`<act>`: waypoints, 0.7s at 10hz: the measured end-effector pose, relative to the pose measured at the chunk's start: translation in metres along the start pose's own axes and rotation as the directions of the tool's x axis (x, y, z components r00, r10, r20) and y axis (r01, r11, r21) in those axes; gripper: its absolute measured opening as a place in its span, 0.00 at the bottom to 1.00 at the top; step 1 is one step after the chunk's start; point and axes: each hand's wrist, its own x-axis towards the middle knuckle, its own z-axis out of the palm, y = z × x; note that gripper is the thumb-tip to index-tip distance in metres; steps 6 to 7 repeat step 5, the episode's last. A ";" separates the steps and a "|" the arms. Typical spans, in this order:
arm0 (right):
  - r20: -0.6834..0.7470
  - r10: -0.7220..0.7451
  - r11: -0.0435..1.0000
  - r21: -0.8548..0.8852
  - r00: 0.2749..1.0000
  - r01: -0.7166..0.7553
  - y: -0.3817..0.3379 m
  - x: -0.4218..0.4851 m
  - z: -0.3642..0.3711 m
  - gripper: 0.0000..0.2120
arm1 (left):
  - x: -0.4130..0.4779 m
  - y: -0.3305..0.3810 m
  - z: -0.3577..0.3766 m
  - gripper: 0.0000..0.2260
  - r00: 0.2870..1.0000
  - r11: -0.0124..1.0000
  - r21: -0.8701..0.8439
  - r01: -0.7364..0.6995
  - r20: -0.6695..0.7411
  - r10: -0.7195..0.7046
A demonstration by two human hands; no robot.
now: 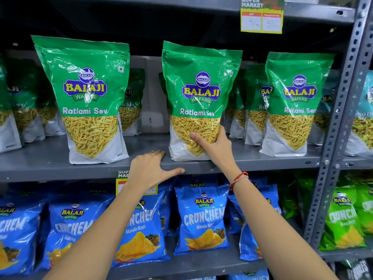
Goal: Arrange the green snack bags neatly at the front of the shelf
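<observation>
Three green Ratlami Sev bags stand upright at the front of the grey shelf [141, 162]: a left bag [86, 93], a middle bag [199, 91] and a right bag [294, 102]. My right hand [214, 144] grips the lower right part of the middle bag, thumb across its front. My left hand [153, 168] rests flat on the shelf's front edge just left of that bag, fingers apart, holding nothing. More green bags [254, 102] stand further back in rows, partly hidden.
Blue Crunchem bags [201, 217] fill the shelf below, with light green bags [343, 219] at the right. A perforated steel upright [339, 118] bounds the shelf on the right. A yellow price tag [262, 15] hangs from the shelf above.
</observation>
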 end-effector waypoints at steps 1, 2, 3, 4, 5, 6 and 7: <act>0.021 0.015 1.000 0.016 1.000 -0.015 -0.001 0.001 0.000 0.40 | 0.000 0.000 0.001 0.45 1.000 1.000 0.000 -0.002 0.001 0.002; 0.035 0.025 1.000 0.017 0.999 -0.025 -0.003 0.002 -0.001 0.41 | 0.000 0.000 0.001 0.45 1.000 1.000 -0.007 0.002 0.000 -0.002; 0.055 0.029 1.000 0.006 0.998 -0.030 0.000 0.002 -0.002 0.41 | -0.001 0.001 0.001 0.45 1.000 1.000 -0.021 0.002 -0.002 -0.002; 0.053 0.016 1.000 -0.017 0.998 -0.015 -0.007 -0.004 -0.006 0.43 | 0.000 0.001 -0.001 0.45 1.000 1.000 -0.004 0.001 -0.009 -0.001; -0.003 -0.042 0.998 -0.054 0.999 0.041 -0.010 -0.010 -0.011 0.48 | -0.003 0.002 -0.001 0.44 1.000 1.000 -0.012 -0.002 0.009 0.002; -0.003 -0.042 0.998 -0.054 0.999 0.041 -0.010 -0.010 -0.011 0.48 | -0.003 0.002 -0.001 0.44 1.000 1.000 -0.012 -0.002 0.009 0.002; -0.003 -0.042 0.998 -0.054 0.999 0.041 -0.010 -0.010 -0.011 0.48 | -0.003 0.002 -0.001 0.44 1.000 1.000 -0.012 -0.002 0.009 0.002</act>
